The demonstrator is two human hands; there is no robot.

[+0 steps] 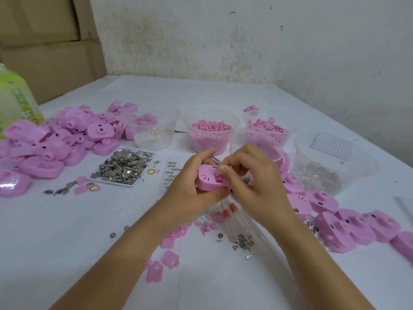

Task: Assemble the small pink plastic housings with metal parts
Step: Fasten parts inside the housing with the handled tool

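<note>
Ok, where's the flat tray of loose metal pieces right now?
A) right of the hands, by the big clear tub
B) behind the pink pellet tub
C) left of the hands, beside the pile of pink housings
C: the tray of metal pieces lies left of the left hand, next to the pile of pink housings.

The white table (78, 238) is crowded. Out to the left of the left hand (190, 189) lie a heap of pink housings (67, 139) and a white tray (116, 183) of metal parts (124, 167). Beyond both hands stand clear tubs (196, 139). To the right of the right hand (259, 182) sits a second pile (335, 222), and below it lie loose screws (242, 243).
</note>
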